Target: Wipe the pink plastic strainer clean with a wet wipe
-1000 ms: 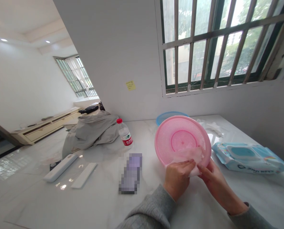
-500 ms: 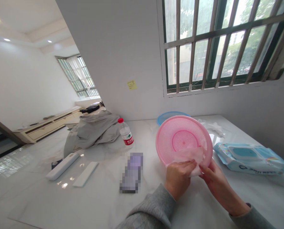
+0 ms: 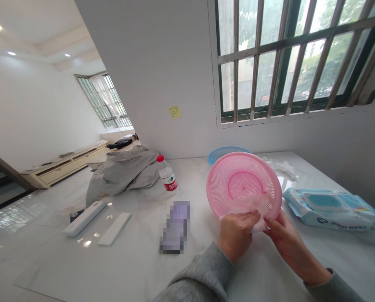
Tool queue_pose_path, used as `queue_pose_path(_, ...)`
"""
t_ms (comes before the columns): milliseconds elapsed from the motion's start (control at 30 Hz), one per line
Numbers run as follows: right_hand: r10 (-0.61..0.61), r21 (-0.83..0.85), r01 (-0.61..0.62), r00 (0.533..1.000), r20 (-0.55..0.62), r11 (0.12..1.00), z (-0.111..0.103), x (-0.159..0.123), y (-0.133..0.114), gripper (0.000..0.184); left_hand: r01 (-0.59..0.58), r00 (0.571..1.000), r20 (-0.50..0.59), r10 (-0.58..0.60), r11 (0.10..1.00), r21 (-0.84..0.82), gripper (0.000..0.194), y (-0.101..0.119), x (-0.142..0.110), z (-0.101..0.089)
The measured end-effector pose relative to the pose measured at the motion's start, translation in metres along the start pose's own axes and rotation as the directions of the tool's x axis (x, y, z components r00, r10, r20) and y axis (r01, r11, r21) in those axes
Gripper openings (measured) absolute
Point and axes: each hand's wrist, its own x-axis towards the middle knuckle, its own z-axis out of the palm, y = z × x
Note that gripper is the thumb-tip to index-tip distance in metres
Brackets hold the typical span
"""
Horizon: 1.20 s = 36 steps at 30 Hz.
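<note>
The left hand [image 3: 236, 237] was curled almost closed, its fingers pressing a crumpled wet wipe [image 3: 249, 208] against the inside of a pink plastic basket [image 3: 217, 195] near the basket's lower rim. The right hand [image 3: 291, 247] was half closed, with its fingers curved around the rim just beside the wipe, apparently bracing the basket against the pressure from the other side. Held between the hands, the basket stood tilted above a marble table [image 3: 80, 268], its hollow side turned toward the person, a position that kept the inner mesh within reach and in view.

A blue basket [image 3: 226, 152] lay partly hidden behind the pink basket, perhaps set there to stay out of the hands' way. To the right of the pink basket lay a blue-and-white pack of wipes [image 3: 329, 212], within easy reach of the right hand, with a crumpled white wipe [image 3: 281, 167] behind it. To the left of the pink basket were a blurred object [image 3: 175, 228], a water bottle [image 3: 166, 174] with a red cap, a heap of grey cloth [image 3: 121, 174], and two white plastic strips [image 3: 84, 218].
</note>
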Motion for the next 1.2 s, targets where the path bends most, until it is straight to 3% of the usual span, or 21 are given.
queue_pose_path(533, 0.005, -0.009, -0.006, 1.000, -0.024, 1.000, 0.0013, -0.0001, 0.0013, 0.058, 0.002, 0.998, -0.060, -0.001, 1.000, 0.009, 0.029, -0.0010, -0.0002, 0.0010)
queue_pose_path(1200, 0.004, -0.004, -0.004, 1.000, -0.014, 1.000, 0.0029, -0.0006, 0.0017, 0.068, 0.022, 0.998, -0.059, -0.021, 1.000, 0.011, 0.020, -0.0021, 0.0008, 0.0014)
